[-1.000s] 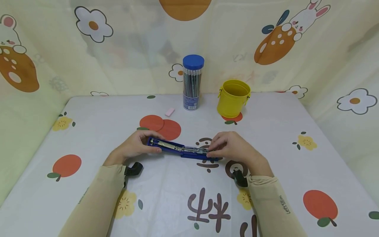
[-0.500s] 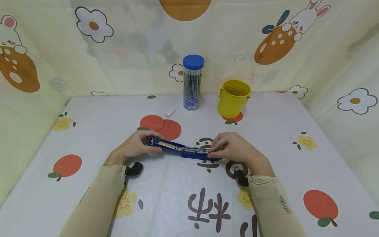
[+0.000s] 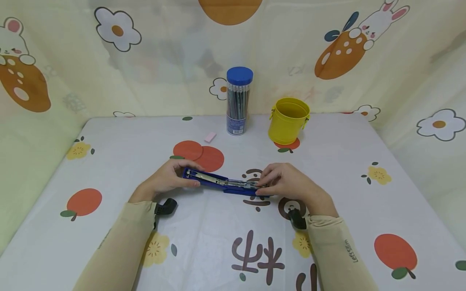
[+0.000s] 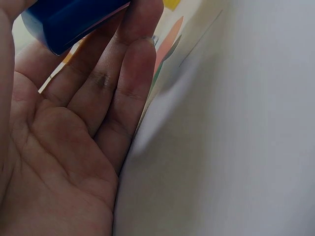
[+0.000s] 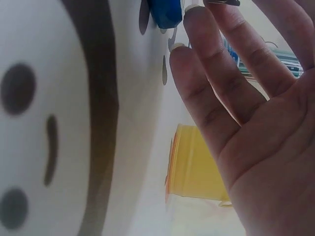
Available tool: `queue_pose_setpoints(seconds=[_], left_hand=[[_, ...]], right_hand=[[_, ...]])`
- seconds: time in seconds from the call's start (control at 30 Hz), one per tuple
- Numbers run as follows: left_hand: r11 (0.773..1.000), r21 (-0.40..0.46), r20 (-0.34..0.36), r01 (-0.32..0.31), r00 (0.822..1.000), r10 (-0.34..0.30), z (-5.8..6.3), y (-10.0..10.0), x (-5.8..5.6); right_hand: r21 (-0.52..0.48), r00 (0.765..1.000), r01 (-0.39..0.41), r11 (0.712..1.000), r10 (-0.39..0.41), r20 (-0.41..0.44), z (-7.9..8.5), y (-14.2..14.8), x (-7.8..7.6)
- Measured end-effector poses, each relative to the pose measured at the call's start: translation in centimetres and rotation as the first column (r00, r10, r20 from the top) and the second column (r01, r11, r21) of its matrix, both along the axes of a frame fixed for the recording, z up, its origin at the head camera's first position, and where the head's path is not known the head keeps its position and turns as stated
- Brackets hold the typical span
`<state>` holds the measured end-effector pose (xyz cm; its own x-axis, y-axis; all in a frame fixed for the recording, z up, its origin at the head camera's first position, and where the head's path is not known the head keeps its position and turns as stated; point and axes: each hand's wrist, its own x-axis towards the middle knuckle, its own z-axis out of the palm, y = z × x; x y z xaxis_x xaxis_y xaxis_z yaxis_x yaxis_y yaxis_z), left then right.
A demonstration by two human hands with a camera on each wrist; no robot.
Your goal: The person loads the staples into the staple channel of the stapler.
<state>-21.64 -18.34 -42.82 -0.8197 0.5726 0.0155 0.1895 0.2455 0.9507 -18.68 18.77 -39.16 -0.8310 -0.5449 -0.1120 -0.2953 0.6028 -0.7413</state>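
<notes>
A blue stapler (image 3: 225, 185) is spread wide open in the head view, its metal inside facing up. My left hand (image 3: 174, 178) grips its left end between thumb and fingers. In the left wrist view a rounded blue end of the stapler (image 4: 69, 22) lies between thumb and fingers. At the other end, my right hand (image 3: 285, 180) pinches the metal part with thumb and fingertips. The right wrist view has a small dark metal end (image 5: 225, 2) at the fingertips, with the blue base (image 5: 166, 12) beside them. The fingers hide exactly what is pinched there.
Beyond the hands stands a clear tube of pencils (image 3: 238, 101) with a blue lid. To its right is a yellow bucket (image 3: 287, 123), and a pink eraser (image 3: 210, 137) lies left of the tube. A printed cloth (image 3: 204, 250) covers the table, with a patterned curtain (image 3: 174, 60) behind.
The head view has shifted very slightly. Both hands keep their hold on the open stapler, with the right fingers moving only a little along its right end.
</notes>
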Motion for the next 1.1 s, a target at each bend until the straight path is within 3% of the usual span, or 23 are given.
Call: queue_pose_setpoints(seconds=[0.27,0.73,1.1], left_hand=[[1.0,0.007,-0.004,0.013,1.0,-0.013,0.0,0.0,-0.1],[1.0,0.0,-0.013,0.017,1.0,-0.017,-0.2,0.1,-0.2],[0.999,0.032,-0.047,-0.013,0.999,0.014,0.8,0.9,0.0]], right_hand=[[-0.074,0.997,0.049,0.996,-0.044,0.069,0.1,0.4,0.1],[-0.015,0.992,0.093,0.996,-0.092,0.091,-0.4,0.7,0.2],[-0.05,0.99,0.087,0.995,-0.081,0.116,-0.4,0.7,0.2]])
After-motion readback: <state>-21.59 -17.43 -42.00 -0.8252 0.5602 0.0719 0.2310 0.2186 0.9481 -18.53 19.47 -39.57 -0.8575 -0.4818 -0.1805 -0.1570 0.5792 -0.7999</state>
